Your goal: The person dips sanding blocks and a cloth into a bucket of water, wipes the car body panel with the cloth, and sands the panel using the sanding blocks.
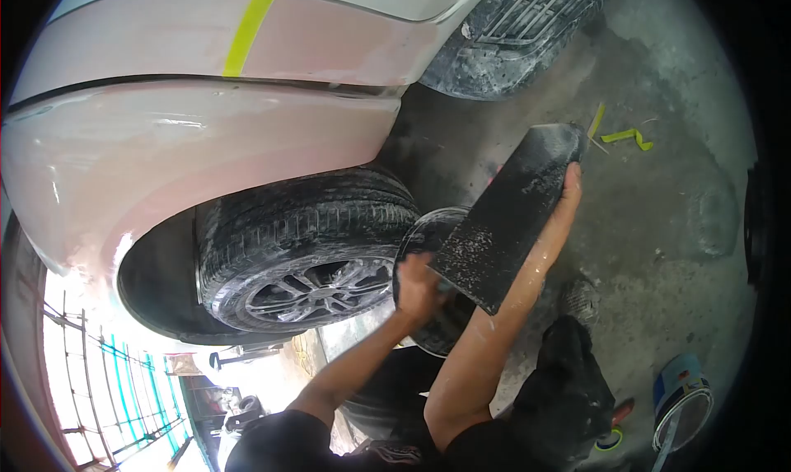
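Observation:
My right hand point(570, 190) grips a flat black panel point(511, 217) along its right edge, with most of its fingers hidden behind it. The panel is tilted, long and roughly rectangular, and its dark face is speckled with whitish marks. White smears show on my right forearm. At the panel's lower left corner is my left hand point(418, 291), its fingers curled and blurred. A thin edge seems to stick out from that hand towards the panel, but what it is stays unclear. A round black object with a pale rim point(412, 229) sits behind the panel and my left hand.
A dusty car wheel point(309, 295) stands left, under a pale, pinkish-patched fender point(206, 134) with yellow-green tape point(250, 31) above. Tape scraps point(630, 137) lie on the concrete floor. At lower right are an open tin point(684, 406) with a stick and a tape roll point(610, 439).

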A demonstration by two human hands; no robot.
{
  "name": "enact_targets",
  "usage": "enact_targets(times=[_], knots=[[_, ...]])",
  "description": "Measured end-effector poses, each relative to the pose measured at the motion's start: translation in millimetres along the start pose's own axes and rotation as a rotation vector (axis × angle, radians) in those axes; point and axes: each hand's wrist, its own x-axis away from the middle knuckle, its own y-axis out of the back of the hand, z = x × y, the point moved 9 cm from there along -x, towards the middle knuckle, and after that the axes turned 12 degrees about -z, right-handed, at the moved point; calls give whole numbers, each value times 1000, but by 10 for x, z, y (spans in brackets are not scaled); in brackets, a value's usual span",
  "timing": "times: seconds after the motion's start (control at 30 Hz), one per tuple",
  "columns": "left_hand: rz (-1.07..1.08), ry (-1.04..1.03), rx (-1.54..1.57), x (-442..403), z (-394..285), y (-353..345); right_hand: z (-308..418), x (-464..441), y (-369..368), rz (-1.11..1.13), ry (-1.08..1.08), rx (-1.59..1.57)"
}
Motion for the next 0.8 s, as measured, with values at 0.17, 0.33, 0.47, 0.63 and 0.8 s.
enact_targets(times=[0.17, 0.33, 0.47, 0.63, 0.8], knots=[[92, 443, 176, 147, 38, -1064, 238, 102, 28, -6, 81, 92], [118, 590, 216, -34, 38, -1653, 336, 160, -69, 5, 114, 94], [139, 612, 201, -149, 94, -1815, 221, -127, 70, -90, 36, 220], [198, 517, 98, -275, 173, -1441, 74, -136, -33, -99, 63, 134], [257, -102, -233, -799, -335, 154, -298, -113, 52, -124, -56, 84]])
